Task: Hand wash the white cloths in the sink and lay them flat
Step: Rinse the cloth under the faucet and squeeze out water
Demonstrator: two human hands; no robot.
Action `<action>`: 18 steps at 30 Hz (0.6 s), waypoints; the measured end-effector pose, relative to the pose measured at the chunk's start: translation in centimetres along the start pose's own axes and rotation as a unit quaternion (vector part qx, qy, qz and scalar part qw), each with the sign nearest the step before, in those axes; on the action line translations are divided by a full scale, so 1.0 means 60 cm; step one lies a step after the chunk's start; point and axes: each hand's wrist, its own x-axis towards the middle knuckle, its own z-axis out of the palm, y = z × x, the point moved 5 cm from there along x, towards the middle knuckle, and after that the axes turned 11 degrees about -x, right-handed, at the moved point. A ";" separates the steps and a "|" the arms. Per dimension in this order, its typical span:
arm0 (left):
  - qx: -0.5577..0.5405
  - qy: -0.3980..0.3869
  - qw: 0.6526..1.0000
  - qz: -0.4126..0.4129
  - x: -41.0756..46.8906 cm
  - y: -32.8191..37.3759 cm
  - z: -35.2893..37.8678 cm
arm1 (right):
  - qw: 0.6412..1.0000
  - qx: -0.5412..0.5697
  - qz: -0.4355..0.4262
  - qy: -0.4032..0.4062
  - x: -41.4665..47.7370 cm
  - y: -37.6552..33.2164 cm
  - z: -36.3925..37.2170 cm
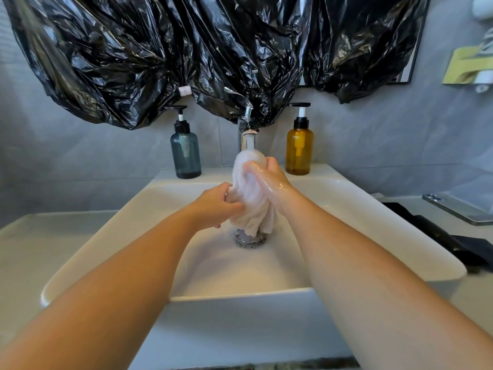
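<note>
A wet white cloth [253,204] hangs bunched over the white sink [133,217], right under the chrome faucet [246,134], where water runs onto its top. My left hand [217,205] grips the cloth's lower left side. My right hand [272,182] is wet and grips the cloth's upper part, fingers wrapped over it. The cloth's lower end dangles just above the metal drain [249,239].
A blue-grey pump bottle [185,153] stands left of the faucet and an amber pump bottle [298,149] right of it. Black plastic sheeting [213,49] covers the wall above. A black cloth [440,236] and a metal fitting [458,208] lie on the right counter.
</note>
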 end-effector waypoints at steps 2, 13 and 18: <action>0.006 -0.001 1.000 0.000 0.002 0.000 0.000 | 1.000 -0.001 -0.001 -0.001 0.002 0.002 0.000; 0.004 -0.004 1.000 0.002 0.000 -0.001 -0.004 | 1.000 0.002 -0.001 0.001 0.011 0.005 0.004; 0.001 -0.006 1.000 0.001 -0.001 0.000 -0.003 | 1.000 -0.002 0.001 -0.002 0.012 0.006 0.004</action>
